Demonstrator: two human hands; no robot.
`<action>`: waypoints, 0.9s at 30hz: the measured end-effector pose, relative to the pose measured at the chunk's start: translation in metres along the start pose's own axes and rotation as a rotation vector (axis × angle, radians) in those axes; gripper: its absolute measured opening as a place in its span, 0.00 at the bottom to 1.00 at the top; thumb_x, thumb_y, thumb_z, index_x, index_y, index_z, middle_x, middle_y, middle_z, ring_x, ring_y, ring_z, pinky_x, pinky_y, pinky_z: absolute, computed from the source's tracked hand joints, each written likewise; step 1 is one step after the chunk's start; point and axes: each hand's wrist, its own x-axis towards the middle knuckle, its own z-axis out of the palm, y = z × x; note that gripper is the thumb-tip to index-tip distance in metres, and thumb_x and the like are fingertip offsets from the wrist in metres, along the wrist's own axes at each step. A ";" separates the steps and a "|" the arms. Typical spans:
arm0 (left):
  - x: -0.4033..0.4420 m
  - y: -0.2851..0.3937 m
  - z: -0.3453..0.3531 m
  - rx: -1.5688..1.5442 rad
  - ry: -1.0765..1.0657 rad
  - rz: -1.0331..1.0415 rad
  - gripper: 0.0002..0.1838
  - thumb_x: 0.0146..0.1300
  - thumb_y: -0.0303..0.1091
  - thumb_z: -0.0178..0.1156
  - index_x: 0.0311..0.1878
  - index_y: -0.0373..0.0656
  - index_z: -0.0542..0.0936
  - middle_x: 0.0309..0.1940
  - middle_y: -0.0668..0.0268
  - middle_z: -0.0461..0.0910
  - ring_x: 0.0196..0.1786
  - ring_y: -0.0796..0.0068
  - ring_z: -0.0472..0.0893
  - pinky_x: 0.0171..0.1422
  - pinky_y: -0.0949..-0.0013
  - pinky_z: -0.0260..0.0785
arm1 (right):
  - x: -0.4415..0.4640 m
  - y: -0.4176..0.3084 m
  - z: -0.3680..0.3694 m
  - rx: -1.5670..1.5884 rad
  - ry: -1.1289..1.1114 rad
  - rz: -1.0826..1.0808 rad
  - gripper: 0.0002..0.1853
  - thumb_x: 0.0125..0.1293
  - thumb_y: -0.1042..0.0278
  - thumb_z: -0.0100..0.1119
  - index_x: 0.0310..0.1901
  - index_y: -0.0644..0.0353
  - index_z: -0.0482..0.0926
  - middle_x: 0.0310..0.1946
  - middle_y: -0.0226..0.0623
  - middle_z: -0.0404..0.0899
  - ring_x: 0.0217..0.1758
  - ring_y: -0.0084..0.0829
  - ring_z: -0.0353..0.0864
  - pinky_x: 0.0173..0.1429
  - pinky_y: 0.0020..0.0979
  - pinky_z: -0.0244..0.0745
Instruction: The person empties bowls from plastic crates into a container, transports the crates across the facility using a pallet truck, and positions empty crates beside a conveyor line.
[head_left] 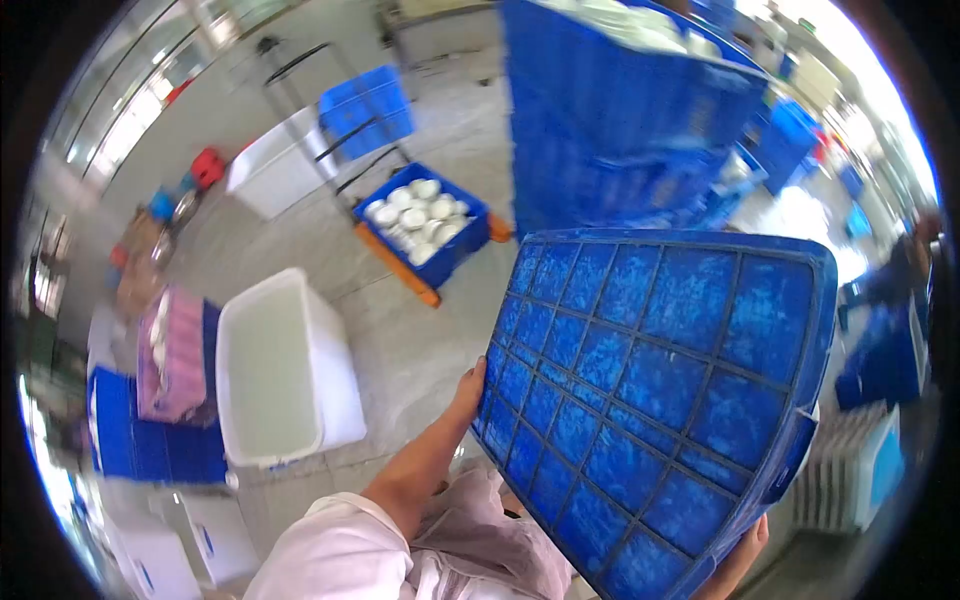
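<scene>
A large blue plastic crate (620,370) is held up and tilted in front of me. Its scuffed, ribbed underside faces my camera, so whatever is inside stays hidden. My left hand (472,388) grips the crate's left edge, most of its fingers out of sight behind it. At the lower right, my right hand (742,558) closes on the near right side of the same crate, its fingers partly covered.
A white tub (338,380) stands at left, beside a pink crate (180,355). Ahead, a blue bin (445,255) of white round pieces sits by a trolley with orange forks (400,268). A tall blue container (630,130) rises behind my crate. Stacked trays (840,470) stand at right.
</scene>
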 end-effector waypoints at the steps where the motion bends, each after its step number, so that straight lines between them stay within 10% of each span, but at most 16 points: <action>1: -0.005 0.005 -0.056 -0.090 -0.006 0.011 0.41 0.63 0.65 0.44 0.57 0.29 0.71 0.50 0.52 0.76 0.53 0.61 0.74 0.61 0.65 0.63 | -0.008 -0.006 0.050 -0.007 -0.075 -0.019 0.14 0.70 0.63 0.47 0.44 0.67 0.75 0.35 0.31 0.77 0.36 0.22 0.73 0.41 0.23 0.70; 6: -0.045 0.075 -0.171 -0.098 0.173 0.004 0.46 0.61 0.69 0.41 0.70 0.39 0.54 0.72 0.56 0.50 0.73 0.58 0.49 0.71 0.48 0.42 | -0.017 -0.018 0.212 -0.182 -0.304 -0.200 0.12 0.69 0.64 0.49 0.36 0.65 0.76 0.32 0.26 0.75 0.36 0.20 0.68 0.40 0.25 0.65; 11: -0.135 0.109 -0.238 -0.800 -0.138 0.286 0.45 0.57 0.74 0.40 0.67 0.46 0.62 0.66 0.65 0.63 0.68 0.61 0.61 0.70 0.46 0.47 | -0.102 -0.060 0.438 -0.736 -0.570 -0.726 0.10 0.64 0.66 0.53 0.29 0.63 0.75 0.22 0.41 0.74 0.23 0.28 0.70 0.31 0.32 0.64; 13: -0.165 0.128 -0.286 -1.144 0.109 0.197 0.41 0.58 0.72 0.42 0.62 0.47 0.69 0.62 0.64 0.70 0.64 0.60 0.67 0.68 0.45 0.51 | -0.156 -0.067 0.547 -0.687 -0.740 -1.093 0.08 0.60 0.67 0.57 0.29 0.61 0.77 0.22 0.46 0.76 0.21 0.40 0.74 0.29 0.36 0.68; 18: -0.155 0.090 -0.343 -1.646 -0.015 0.318 0.27 0.62 0.53 0.47 0.56 0.43 0.73 0.55 0.58 0.74 0.58 0.55 0.72 0.62 0.47 0.64 | -0.242 -0.096 0.676 -0.712 -1.119 -1.829 0.14 0.50 0.62 0.66 0.22 0.55 0.69 0.16 0.34 0.69 0.19 0.35 0.73 0.23 0.35 0.68; 27: -0.035 0.185 -0.452 -1.687 0.206 0.593 0.27 0.64 0.52 0.43 0.58 0.42 0.73 0.57 0.58 0.74 0.59 0.54 0.71 0.65 0.46 0.62 | -0.221 -0.071 0.909 -0.416 -1.296 -1.823 0.10 0.49 0.68 0.66 0.28 0.60 0.75 0.21 0.37 0.76 0.22 0.39 0.76 0.23 0.36 0.69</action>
